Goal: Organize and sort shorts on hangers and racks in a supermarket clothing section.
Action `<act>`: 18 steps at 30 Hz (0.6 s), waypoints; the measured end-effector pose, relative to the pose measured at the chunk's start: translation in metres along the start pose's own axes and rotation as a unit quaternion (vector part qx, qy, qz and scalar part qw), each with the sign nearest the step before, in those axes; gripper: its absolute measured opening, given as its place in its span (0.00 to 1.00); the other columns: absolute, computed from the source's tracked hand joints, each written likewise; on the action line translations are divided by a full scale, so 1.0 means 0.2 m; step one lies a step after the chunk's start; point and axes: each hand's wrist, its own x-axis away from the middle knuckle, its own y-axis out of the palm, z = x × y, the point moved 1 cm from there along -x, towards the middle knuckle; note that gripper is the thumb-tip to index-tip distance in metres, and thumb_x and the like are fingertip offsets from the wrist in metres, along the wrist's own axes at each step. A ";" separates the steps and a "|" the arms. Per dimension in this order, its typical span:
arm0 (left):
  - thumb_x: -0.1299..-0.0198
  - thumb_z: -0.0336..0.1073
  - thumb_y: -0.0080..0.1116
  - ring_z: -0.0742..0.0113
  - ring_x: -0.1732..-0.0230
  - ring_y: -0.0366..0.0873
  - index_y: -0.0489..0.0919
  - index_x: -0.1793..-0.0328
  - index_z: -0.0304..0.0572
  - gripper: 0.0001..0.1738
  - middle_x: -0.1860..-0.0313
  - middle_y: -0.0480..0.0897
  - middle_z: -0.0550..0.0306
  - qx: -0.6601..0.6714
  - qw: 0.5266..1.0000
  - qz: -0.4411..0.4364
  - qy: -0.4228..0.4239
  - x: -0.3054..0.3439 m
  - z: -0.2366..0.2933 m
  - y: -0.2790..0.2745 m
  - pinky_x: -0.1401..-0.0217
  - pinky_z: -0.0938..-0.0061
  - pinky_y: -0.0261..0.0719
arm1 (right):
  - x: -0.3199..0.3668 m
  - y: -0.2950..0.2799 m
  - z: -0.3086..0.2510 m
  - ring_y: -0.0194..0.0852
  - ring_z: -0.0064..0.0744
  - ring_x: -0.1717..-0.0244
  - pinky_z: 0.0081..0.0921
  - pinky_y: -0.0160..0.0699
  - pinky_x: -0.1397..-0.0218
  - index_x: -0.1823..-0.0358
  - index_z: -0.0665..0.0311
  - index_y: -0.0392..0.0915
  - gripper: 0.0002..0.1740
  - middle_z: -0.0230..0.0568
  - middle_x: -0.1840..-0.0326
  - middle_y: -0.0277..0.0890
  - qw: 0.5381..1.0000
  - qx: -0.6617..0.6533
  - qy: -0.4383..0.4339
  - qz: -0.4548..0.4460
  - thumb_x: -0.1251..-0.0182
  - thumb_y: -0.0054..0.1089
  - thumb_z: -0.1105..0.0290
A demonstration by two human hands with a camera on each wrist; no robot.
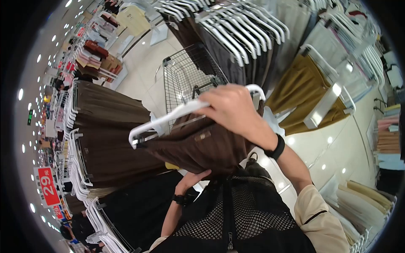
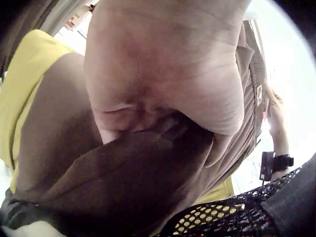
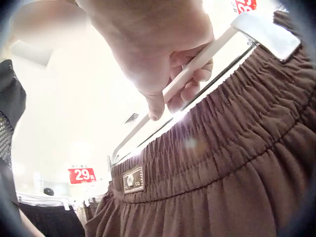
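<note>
Brown elastic-waist pants hang from a white hanger in front of the person's chest. The right hand holds the hanger by its top bar, fingers curled around it in the right wrist view. A small rectangular label sits on the gathered waistband. Lower on the garment, the left hand grips the brown cloth, which bunches under its curled fingers in the left wrist view; most of its fingertips are hidden in the fabric.
Beyond the hanger stands a wire shopping cart. Racks of brown pants and black pants line the left, beside a red price sign. Grey pants hang ahead, mustard pants at the right.
</note>
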 end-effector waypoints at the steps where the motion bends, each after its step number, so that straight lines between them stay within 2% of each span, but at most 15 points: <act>1: 0.30 0.53 0.73 0.56 0.27 0.78 0.76 0.23 0.29 0.40 0.25 0.81 0.43 0.008 1.000 0.020 0.011 0.00 -0.02 -0.06 0.23 0.63 0.74 | -0.09 0.07 0.04 0.85 0.46 0.69 0.42 0.80 0.63 0.69 0.60 0.86 0.14 0.40 0.74 0.82 1.000 0.011 -0.005 -0.002 0.39 0.78 0.57; 4: 0.28 0.48 0.71 0.54 0.28 0.79 0.77 0.26 0.27 0.35 0.29 0.83 0.41 0.036 0.995 0.079 0.046 0.01 -0.05 -0.23 0.25 0.62 0.76 | -0.29 0.33 0.27 0.85 0.46 0.65 0.43 0.80 0.59 0.68 0.59 0.88 0.15 0.40 0.72 0.84 0.999 0.032 -0.012 -0.002 0.39 0.79 0.56; 5: 0.27 0.44 0.71 0.58 0.32 0.80 0.77 0.27 0.27 0.32 0.32 0.84 0.44 0.053 0.987 0.120 0.092 0.01 -0.06 -0.27 0.28 0.63 0.78 | -0.33 0.42 0.35 0.85 0.45 0.64 0.42 0.79 0.55 0.67 0.59 0.89 0.15 0.40 0.72 0.85 0.999 0.045 0.017 -0.019 0.39 0.79 0.55; 8: 0.27 0.40 0.70 0.63 0.37 0.82 0.76 0.26 0.28 0.31 0.35 0.86 0.49 0.126 0.988 0.072 0.052 -0.06 -0.29 -0.43 0.31 0.65 0.80 | -0.38 0.69 0.57 0.84 0.48 0.64 0.41 0.77 0.49 0.61 0.64 0.92 0.16 0.44 0.68 0.88 0.990 0.079 0.073 -0.087 0.37 0.79 0.58; 9: 0.26 0.37 0.69 0.67 0.41 0.84 0.75 0.25 0.28 0.29 0.38 0.87 0.52 0.153 0.978 0.102 0.100 -0.05 -0.24 -0.46 0.34 0.69 0.81 | -0.37 0.77 0.64 0.84 0.48 0.64 0.42 0.77 0.48 0.61 0.64 0.92 0.16 0.45 0.68 0.88 0.987 0.093 0.084 -0.104 0.37 0.79 0.57; 10: 0.25 0.35 0.67 0.69 0.42 0.84 0.75 0.26 0.29 0.27 0.38 0.87 0.52 0.180 0.971 0.118 0.100 -0.06 -0.26 -0.49 0.36 0.70 0.82 | -0.37 0.85 0.70 0.85 0.48 0.63 0.42 0.77 0.47 0.61 0.64 0.92 0.17 0.46 0.68 0.88 0.982 0.108 0.095 -0.119 0.36 0.79 0.57; 12: 0.24 0.35 0.66 0.70 0.43 0.84 0.76 0.27 0.30 0.25 0.39 0.88 0.53 0.236 0.950 0.153 0.134 -0.10 -0.33 -0.53 0.37 0.71 0.82 | -0.35 1.00 0.81 0.87 0.51 0.62 0.43 0.80 0.47 0.60 0.65 0.92 0.17 0.51 0.68 0.88 0.978 0.122 0.112 -0.129 0.36 0.79 0.56; 15: 0.22 0.36 0.64 0.69 0.44 0.84 0.77 0.29 0.30 0.22 0.41 0.88 0.52 0.232 0.944 0.196 0.131 -0.14 -0.36 -0.59 0.38 0.70 0.83 | -0.26 1.21 0.96 0.89 0.54 0.61 0.49 0.82 0.48 0.62 0.63 0.92 0.14 0.52 0.67 0.89 0.973 0.091 0.158 -0.142 0.35 0.77 0.59; 16: 0.22 0.36 0.63 0.69 0.44 0.85 0.78 0.30 0.29 0.22 0.42 0.88 0.51 0.229 0.940 0.213 0.133 -0.17 -0.40 -0.60 0.39 0.69 0.83 | -0.21 1.26 0.98 0.89 0.54 0.60 0.48 0.82 0.48 0.59 0.63 0.92 0.11 0.52 0.65 0.90 0.970 0.102 0.159 -0.154 0.34 0.75 0.62; 18: 0.22 0.37 0.62 0.68 0.44 0.85 0.78 0.31 0.28 0.21 0.43 0.89 0.49 0.222 0.933 0.247 0.140 -0.25 -0.49 -0.60 0.39 0.69 0.83 | -0.03 1.36 1.11 0.90 0.57 0.55 0.48 0.85 0.44 0.52 0.65 0.90 0.14 0.56 0.59 0.90 0.954 0.130 0.175 -0.206 0.34 0.72 0.64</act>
